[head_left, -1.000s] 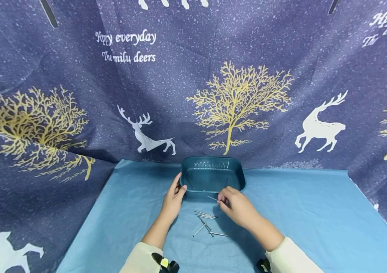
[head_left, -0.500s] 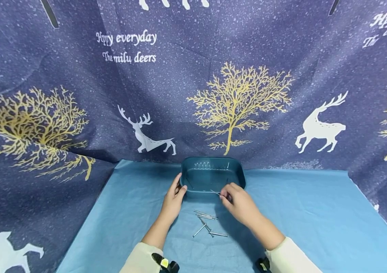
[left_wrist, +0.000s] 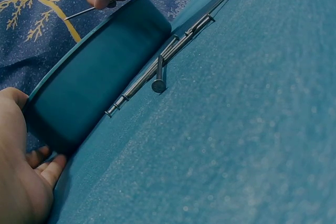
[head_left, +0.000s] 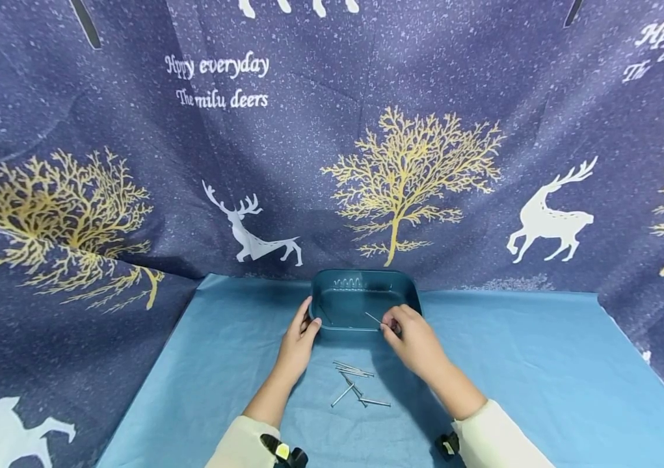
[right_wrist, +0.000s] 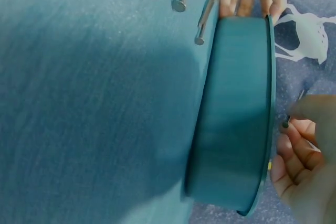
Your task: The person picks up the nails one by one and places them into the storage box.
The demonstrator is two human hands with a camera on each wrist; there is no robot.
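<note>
A dark teal plastic box (head_left: 346, 334) stands at the back of the cloth-covered table. My left hand (head_left: 295, 344) holds its left end, the thumb at the near corner and the fingers along the side wall. Between thumb and fingertips my right hand (head_left: 416, 341) pinches a thin metal nail (head_left: 373, 318) above the box's near rim, toward its right end. The left wrist view shows this nail (left_wrist: 80, 13) jutting from the fingers. In front of the box lie several loose nails (head_left: 353, 372), some crossing. A thin dark nail-like line (head_left: 325, 315) shows inside the box; the right hand covers part of the interior.
Light blue cloth (head_left: 519, 383) covers the table. Directly behind the box hangs a dark blue curtain (head_left: 332, 221) printed with deer and trees. The box's high walls border the space under the right hand.
My right hand has carried the pinched nail up and away from me, from in front of the box to over its near rim. The left hand, box and loose nails have stayed put.
</note>
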